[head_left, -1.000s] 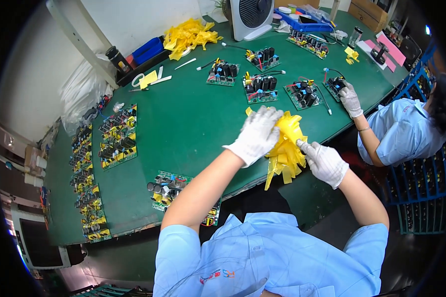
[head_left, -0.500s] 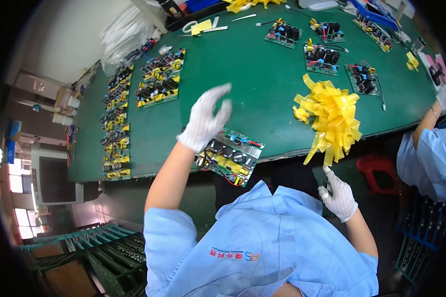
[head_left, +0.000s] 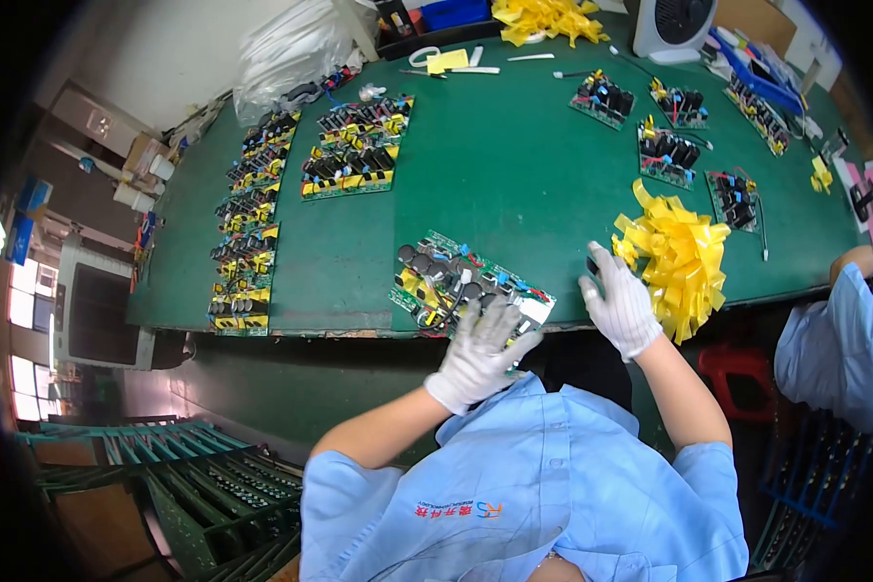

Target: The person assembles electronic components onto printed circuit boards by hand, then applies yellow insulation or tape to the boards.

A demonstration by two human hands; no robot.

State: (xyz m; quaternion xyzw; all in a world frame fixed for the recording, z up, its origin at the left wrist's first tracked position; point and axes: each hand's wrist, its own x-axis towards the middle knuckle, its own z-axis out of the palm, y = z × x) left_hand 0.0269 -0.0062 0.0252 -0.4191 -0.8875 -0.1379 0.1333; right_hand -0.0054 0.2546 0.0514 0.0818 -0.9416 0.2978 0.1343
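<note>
A green circuit board (head_left: pixel 446 274) with black and yellow parts lies at an angle near the table's front edge. My left hand (head_left: pixel 483 351), in a white striped glove, rests with fingers spread on the board's near side, hiding part of it. Off the board's right end is my gloved right hand (head_left: pixel 623 303), with a small dark bit showing between thumb and forefinger; what it is I cannot make out. Beside that hand, a bunch of yellow tape strips (head_left: pixel 687 264) hangs at the table edge.
Rows of similar boards (head_left: pixel 245 250) stand at the left, with more boards (head_left: pixel 667 153) at the right. A fan (head_left: pixel 675 27) and yellow strips (head_left: pixel 545 19) are at the back. A co-worker's sleeve (head_left: pixel 829 335) and a red stool (head_left: pixel 737 380) are at the right.
The board, half over the front edge before, now lies farther onto the table. My left hand has come down onto its near side; my right hand has risen from below the tape bunch.
</note>
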